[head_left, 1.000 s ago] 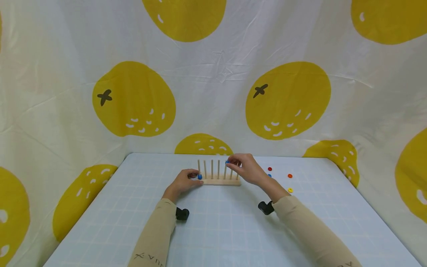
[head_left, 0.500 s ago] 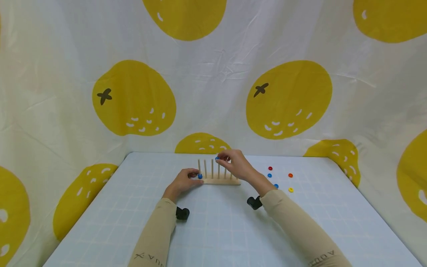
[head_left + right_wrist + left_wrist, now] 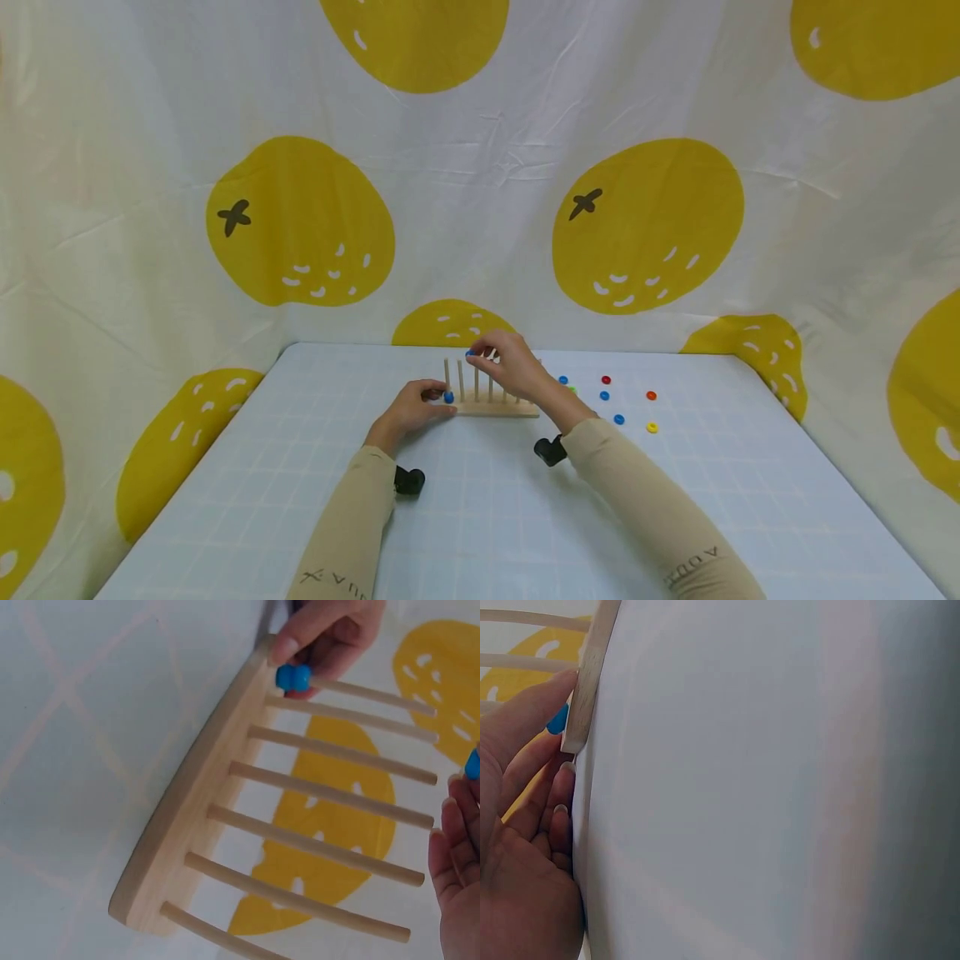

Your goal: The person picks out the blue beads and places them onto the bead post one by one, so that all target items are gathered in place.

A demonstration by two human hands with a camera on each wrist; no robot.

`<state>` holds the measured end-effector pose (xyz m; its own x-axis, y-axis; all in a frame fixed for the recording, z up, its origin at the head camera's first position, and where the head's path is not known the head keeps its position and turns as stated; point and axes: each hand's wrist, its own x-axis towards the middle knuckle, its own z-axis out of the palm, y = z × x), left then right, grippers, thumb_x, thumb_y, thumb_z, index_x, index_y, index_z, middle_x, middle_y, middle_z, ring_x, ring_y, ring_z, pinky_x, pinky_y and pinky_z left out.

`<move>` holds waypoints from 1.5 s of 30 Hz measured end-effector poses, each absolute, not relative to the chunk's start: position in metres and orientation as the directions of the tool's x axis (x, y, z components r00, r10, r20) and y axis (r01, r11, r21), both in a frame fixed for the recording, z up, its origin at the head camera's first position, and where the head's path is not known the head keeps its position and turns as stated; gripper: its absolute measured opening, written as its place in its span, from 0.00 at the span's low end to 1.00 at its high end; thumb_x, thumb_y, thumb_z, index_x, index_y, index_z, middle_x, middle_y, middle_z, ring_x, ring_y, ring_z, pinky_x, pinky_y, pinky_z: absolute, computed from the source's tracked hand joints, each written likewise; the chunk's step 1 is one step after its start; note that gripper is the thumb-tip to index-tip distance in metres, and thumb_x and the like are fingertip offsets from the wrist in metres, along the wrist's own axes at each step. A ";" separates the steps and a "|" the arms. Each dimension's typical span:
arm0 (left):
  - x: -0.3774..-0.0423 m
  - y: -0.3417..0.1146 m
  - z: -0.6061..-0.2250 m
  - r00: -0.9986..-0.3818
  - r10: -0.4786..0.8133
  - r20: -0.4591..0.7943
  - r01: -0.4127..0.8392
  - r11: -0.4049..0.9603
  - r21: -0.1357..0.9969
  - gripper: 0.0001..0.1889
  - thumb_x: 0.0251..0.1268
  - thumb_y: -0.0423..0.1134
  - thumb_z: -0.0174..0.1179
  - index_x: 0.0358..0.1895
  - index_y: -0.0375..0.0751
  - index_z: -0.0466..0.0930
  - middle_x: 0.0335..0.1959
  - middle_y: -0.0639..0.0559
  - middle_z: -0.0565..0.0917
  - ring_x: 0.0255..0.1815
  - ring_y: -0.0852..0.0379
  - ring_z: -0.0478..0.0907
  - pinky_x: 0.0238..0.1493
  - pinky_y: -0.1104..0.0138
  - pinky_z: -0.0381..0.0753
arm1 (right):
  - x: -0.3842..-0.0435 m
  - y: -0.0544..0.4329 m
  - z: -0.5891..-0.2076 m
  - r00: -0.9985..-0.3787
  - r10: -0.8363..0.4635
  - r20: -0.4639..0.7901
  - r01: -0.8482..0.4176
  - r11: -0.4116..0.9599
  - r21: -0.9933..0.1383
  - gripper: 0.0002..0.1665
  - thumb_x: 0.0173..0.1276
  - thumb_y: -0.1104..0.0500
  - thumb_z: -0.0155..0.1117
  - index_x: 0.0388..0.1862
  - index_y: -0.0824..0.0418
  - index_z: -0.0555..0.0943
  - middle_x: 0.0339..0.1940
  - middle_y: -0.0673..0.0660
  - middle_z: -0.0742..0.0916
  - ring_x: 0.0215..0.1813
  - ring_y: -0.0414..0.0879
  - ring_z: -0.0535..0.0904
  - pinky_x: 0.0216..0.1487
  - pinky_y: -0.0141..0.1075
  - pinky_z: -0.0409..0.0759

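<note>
A wooden peg stand [image 3: 495,409] with several upright pegs stands on the table. My left hand [image 3: 408,408] holds its left end, thumb on the base [image 3: 592,675] in the left wrist view. Blue rings [image 3: 293,677], seemingly two stacked, sit low on the leftmost peg beside that thumb. Between the fingers of my right hand [image 3: 513,367] is another blue ring [image 3: 470,354], pinched at about peg-top height, near the pegs left of the middle. In the right wrist view this ring [image 3: 472,764] is cut by the frame edge, apart from the pegs.
Loose rings lie right of the stand: blue [image 3: 618,420], red [image 3: 606,380], orange-red [image 3: 651,396], yellow [image 3: 652,427] and a green one [image 3: 572,389] partly behind my right wrist. A patterned cloth [image 3: 480,208] hangs behind the table [image 3: 480,517].
My right hand has moved left along the peg tops with the blue ring, uncovering more loose rings on the right. My left hand has stayed at the stand's end.
</note>
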<state>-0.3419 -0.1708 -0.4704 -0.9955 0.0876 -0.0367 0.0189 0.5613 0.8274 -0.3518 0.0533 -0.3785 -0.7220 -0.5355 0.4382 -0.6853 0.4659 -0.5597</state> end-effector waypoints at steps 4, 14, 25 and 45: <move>-0.343 -0.171 -0.472 -0.996 0.088 -0.033 0.022 0.560 0.828 0.27 0.60 0.41 0.75 0.62 0.37 0.81 0.56 0.44 0.83 0.56 0.46 0.76 0.64 0.52 0.76 | -0.354 0.047 -0.379 -0.730 -0.528 0.434 -0.679 0.486 -0.550 0.08 0.74 0.59 0.66 0.46 0.63 0.86 0.43 0.55 0.87 0.45 0.47 0.80 0.49 0.41 0.82; -0.345 -0.174 -0.474 -0.994 0.109 -0.013 0.050 0.554 0.831 0.26 0.59 0.42 0.76 0.60 0.38 0.83 0.56 0.45 0.83 0.56 0.47 0.77 0.63 0.52 0.76 | -0.360 0.032 -0.379 -0.707 -0.556 0.438 -0.701 0.470 -0.536 0.07 0.73 0.60 0.67 0.44 0.64 0.87 0.42 0.56 0.88 0.44 0.49 0.81 0.50 0.47 0.82; -0.341 -0.172 -0.470 -0.991 0.136 0.015 0.087 0.540 0.837 0.26 0.59 0.41 0.76 0.60 0.35 0.82 0.55 0.44 0.84 0.55 0.47 0.78 0.63 0.52 0.77 | -0.365 0.020 -0.383 -0.734 -0.566 0.376 -0.671 0.515 -0.534 0.08 0.74 0.59 0.67 0.45 0.62 0.87 0.44 0.55 0.87 0.45 0.47 0.80 0.48 0.37 0.80; -0.340 -0.173 -0.469 -0.992 0.125 0.029 0.092 0.530 0.843 0.27 0.59 0.38 0.75 0.60 0.32 0.81 0.56 0.41 0.84 0.57 0.44 0.78 0.63 0.50 0.76 | -0.367 0.013 -0.395 -0.729 -0.579 0.365 -0.679 0.545 -0.492 0.09 0.75 0.56 0.66 0.46 0.59 0.87 0.40 0.51 0.88 0.41 0.43 0.79 0.43 0.33 0.80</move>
<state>-0.3403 -0.1728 -0.4688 -0.9917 0.1252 0.0292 0.0918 0.5303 0.8428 -0.3674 0.0127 -0.3946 -0.7291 -0.5790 0.3648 -0.6790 0.5453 -0.4915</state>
